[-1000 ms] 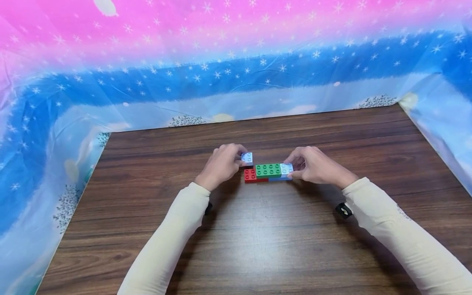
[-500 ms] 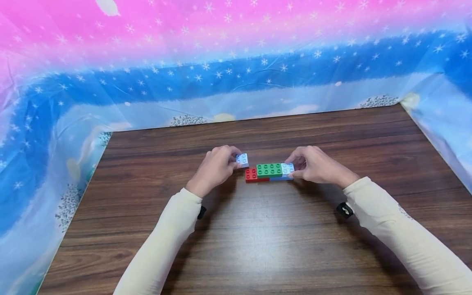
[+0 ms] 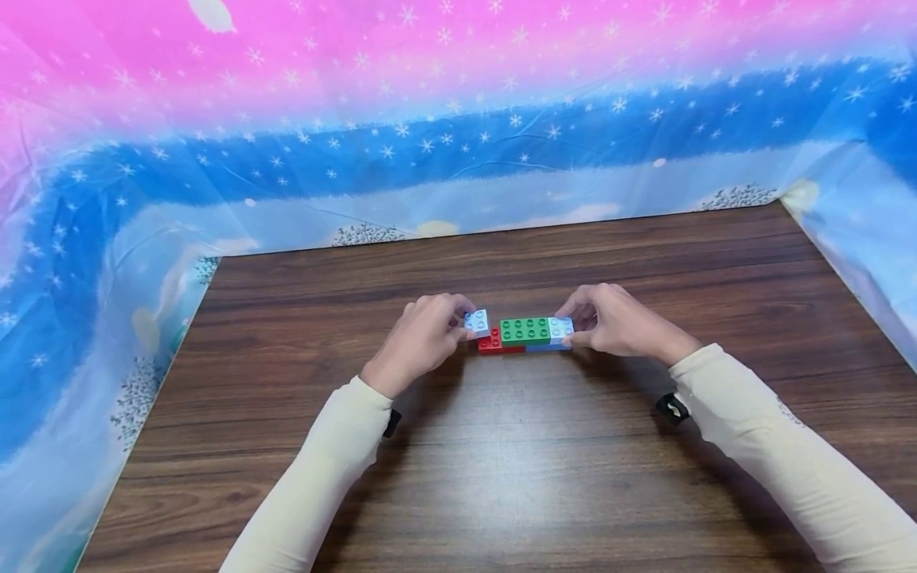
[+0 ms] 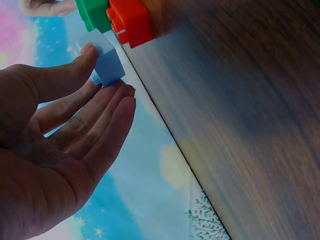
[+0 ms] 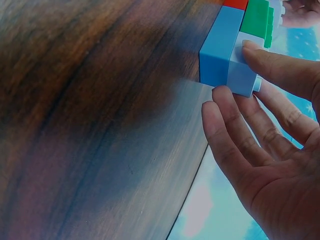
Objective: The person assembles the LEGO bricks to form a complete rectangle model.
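Observation:
My left hand (image 3: 421, 334) pinches a small light blue toy building brick (image 3: 476, 322) between thumb and fingers. In the head view this brick overlaps the left end of a red brick (image 3: 490, 345); the left wrist view shows it tilted and apart from the red brick (image 4: 131, 21). The red brick lies end to end with a blue brick (image 5: 218, 47) on the table. Across their join sits a green brick (image 3: 524, 330), beside a second light blue brick (image 5: 243, 65) on the right end. My right hand (image 3: 618, 325) grips that end brick, thumb on its near side.
The bricks stand on a dark wood-grain table (image 3: 501, 446). Behind it and at its sides hangs a pink and blue cloth (image 3: 458, 143) with snowflakes. A black strap (image 3: 672, 408) shows at the right wrist.
My left hand drew the light blue brick a little to the left, then brought it back right and nearer, over the red brick's end. The right hand stays at the right end.

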The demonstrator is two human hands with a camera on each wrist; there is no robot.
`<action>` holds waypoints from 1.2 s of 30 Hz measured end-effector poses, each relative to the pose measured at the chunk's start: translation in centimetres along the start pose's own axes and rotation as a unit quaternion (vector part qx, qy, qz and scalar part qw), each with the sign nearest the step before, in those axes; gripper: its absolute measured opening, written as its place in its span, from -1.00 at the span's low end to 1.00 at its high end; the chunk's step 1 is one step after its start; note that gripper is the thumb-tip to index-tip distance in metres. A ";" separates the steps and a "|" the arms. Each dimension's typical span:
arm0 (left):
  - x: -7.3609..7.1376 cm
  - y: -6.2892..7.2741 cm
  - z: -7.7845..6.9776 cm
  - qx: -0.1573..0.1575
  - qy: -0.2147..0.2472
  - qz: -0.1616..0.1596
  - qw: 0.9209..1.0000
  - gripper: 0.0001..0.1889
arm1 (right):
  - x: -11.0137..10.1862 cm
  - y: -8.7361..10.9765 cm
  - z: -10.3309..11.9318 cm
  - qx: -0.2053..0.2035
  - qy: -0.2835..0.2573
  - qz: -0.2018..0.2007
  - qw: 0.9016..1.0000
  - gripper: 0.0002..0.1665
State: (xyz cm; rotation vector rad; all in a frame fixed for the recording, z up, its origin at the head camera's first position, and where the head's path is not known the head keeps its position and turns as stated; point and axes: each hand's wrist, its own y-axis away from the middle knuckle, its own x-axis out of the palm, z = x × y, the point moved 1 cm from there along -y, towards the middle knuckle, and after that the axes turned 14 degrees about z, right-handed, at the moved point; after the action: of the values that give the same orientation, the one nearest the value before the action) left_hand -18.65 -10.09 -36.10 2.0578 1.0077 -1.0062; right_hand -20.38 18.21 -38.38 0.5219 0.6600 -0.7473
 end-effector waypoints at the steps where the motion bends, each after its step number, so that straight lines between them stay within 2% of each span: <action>1: 0.1 0.0 0.0 0.002 -0.001 0.002 1.000 -0.71 | 0.0 0.0 0.0 -0.001 -0.001 0.000 1.000 -0.65; 11: 0.6 -0.2 -0.3 0.016 -0.011 0.010 1.000 -0.74 | 0.0 -0.1 -0.1 -0.003 0.001 -0.001 1.000 -0.64; 36: 1.2 -0.5 -1.1 0.022 -0.035 0.007 0.999 -0.77 | 0.1 0.0 -0.1 -0.016 0.003 -0.006 1.000 -0.67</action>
State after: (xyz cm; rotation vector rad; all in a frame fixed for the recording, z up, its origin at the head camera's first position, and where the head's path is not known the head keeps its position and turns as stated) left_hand -18.20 -8.53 -36.70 2.0479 0.9429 -1.0943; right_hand -20.36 18.28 -38.52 0.4926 0.6801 -0.7452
